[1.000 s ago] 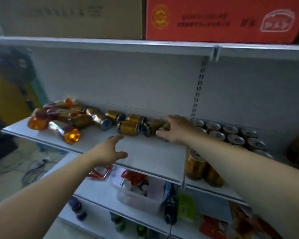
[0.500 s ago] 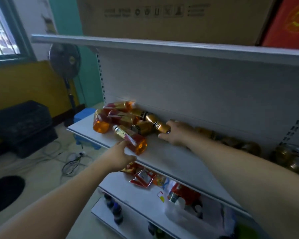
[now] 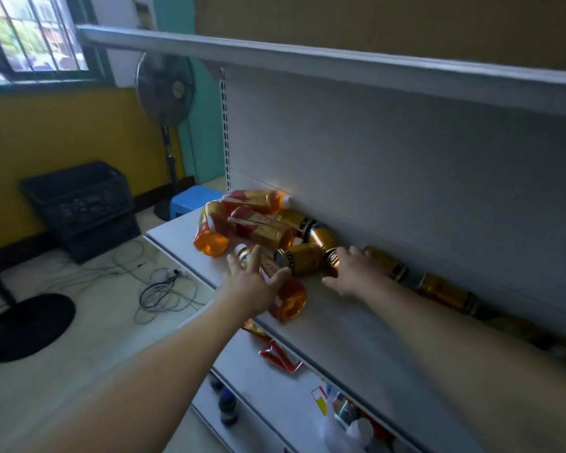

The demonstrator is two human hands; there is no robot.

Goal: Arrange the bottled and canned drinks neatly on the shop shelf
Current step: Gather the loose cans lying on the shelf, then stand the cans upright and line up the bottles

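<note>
1. Shelf (image 3: 356, 322): behind the right wrist it runs off into blur, and the row of cans (image 3: 445, 291) there is hard to make out.
2. Right hand (image 3: 353, 273): fingers curl over a lying gold can (image 3: 331, 263), hiding most of it.
3. Left hand (image 3: 252, 282): thumb and fingers clasp a lying orange bottle (image 3: 290, 300), its middle covered.
4. Just past the fingertips, toppled bottles (image 3: 258, 223) and loose cans (image 3: 303, 258) crowd the way.

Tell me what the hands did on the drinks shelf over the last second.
The left hand went from hovering open over bare shelf to the nearest orange bottle and now wraps it. The right hand slid left along the back row and now holds a gold can by the heap. The other drinks in the heap still lie on their sides.
</note>
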